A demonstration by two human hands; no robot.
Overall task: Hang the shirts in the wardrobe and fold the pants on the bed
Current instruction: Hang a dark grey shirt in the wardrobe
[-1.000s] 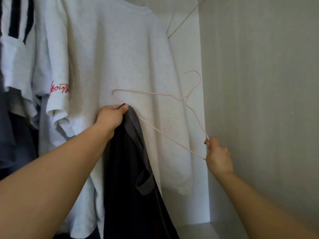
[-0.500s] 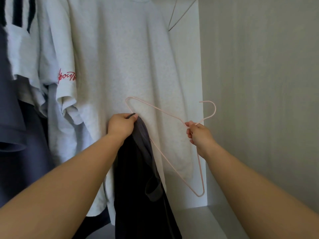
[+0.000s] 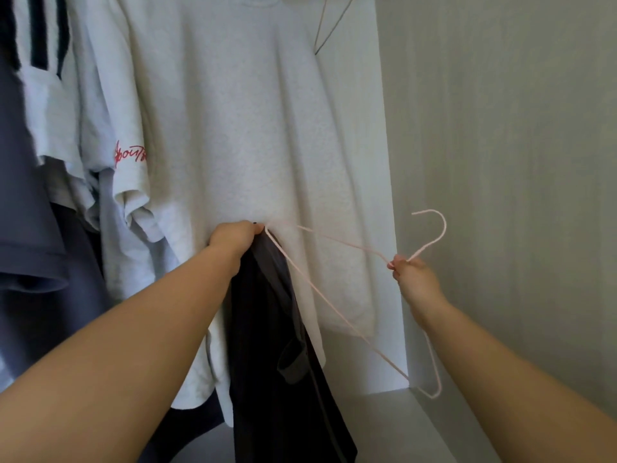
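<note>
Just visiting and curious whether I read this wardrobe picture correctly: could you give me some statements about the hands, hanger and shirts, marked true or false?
1. The right hand pinches the pink hanger just below its hook. True.
2. The left hand holds a white shirt. False: it grips the dark shirt.
3. The dark shirt already hangs from the rail. False: it dangles from the left hand.
4. The hanging white T-shirt has red lettering on its sleeve. True.
</note>
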